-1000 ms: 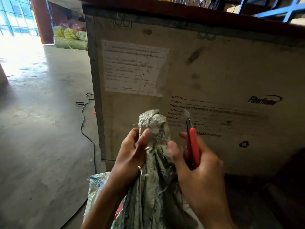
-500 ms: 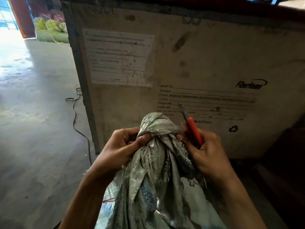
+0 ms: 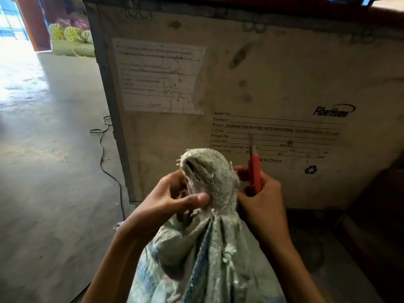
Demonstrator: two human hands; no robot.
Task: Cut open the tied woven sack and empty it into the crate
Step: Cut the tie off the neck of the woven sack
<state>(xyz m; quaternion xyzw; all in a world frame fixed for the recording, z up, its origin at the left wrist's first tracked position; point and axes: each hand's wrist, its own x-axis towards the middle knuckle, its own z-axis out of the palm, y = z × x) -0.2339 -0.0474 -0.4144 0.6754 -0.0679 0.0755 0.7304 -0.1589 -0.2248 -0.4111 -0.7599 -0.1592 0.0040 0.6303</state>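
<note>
Against the crate (image 3: 273, 79), whose paper label (image 3: 160, 76) and black cable (image 3: 105, 147) lie left of the sack (image 3: 209, 232), the left hand (image 3: 175, 204) pinches its knotted neck, the right hand (image 3: 260, 204) grips the red knife (image 3: 254, 169), now upright, closer.

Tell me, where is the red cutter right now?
In the head view, the red cutter is in the right hand, just right of the sack's tied top, its blade pointing up in front of the crate.
</note>
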